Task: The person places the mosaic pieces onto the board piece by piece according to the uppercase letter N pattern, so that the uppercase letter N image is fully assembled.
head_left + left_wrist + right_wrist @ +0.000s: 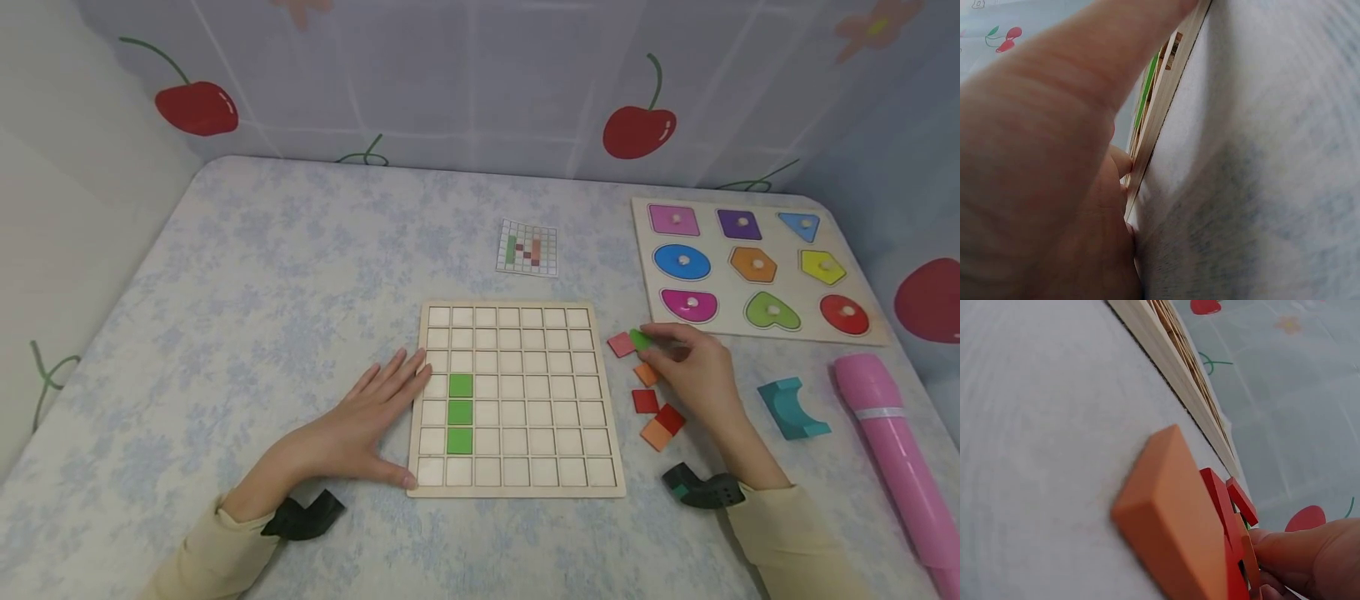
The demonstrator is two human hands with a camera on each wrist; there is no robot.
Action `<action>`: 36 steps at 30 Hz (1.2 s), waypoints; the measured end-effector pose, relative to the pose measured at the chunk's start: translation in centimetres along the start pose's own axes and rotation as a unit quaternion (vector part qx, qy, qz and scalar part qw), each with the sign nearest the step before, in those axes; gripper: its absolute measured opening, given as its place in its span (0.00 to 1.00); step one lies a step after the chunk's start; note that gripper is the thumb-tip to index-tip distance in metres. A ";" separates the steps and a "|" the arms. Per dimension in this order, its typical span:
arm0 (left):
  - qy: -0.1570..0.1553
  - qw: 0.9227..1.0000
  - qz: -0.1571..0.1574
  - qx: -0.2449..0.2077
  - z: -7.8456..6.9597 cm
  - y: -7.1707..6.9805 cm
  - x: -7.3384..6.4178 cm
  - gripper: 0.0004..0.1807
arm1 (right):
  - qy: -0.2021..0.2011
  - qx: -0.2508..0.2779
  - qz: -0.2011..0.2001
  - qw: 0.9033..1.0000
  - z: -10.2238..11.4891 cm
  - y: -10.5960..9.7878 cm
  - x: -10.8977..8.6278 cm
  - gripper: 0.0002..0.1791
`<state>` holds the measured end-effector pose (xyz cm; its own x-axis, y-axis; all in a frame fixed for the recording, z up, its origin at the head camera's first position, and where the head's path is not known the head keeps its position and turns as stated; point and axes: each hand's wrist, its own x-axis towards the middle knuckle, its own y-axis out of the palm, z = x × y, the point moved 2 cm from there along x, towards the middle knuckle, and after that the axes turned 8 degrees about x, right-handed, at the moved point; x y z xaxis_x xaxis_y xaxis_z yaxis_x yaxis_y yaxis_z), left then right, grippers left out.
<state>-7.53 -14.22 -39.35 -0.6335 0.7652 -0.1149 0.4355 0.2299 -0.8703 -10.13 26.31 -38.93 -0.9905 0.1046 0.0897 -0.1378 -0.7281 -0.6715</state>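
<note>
A wooden grid board (517, 492) lies in the middle of the table, three green square tiles set one above another in its second column. My left hand (360, 425) rests with spread fingers along the board's left edge, fingertips and thumb on its frame. To the right of the board, my right hand (693, 367) pinches a green tile (638, 339) between thumb and fingertips. Around it lie a pink tile (621, 344), a small orange tile (647, 374), two red tiles (644, 401) and another orange tile (1179, 512), which looms large in the right wrist view.
A small pattern card (527, 248) lies behind the board. At the back right is a knob puzzle (720, 287) with several coloured shapes. A teal arch block (791, 408) and a pink microphone-shaped toy (896, 450) lie at the right. Fabric with cherries hangs behind the table.
</note>
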 end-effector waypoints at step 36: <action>0.000 1.000 0.005 0.000 -0.1 -0.1 -0.1 0.67 | -0.054 0.026 -0.025 0.998 -0.9 0.6 1.4 0.19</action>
<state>-7.50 -14.25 -39.22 -0.6284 0.7680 -0.1237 0.4421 0.2218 -0.8691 -11.55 26.63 -39.86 -0.9768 0.0701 0.2023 -0.1838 -0.7586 -0.6251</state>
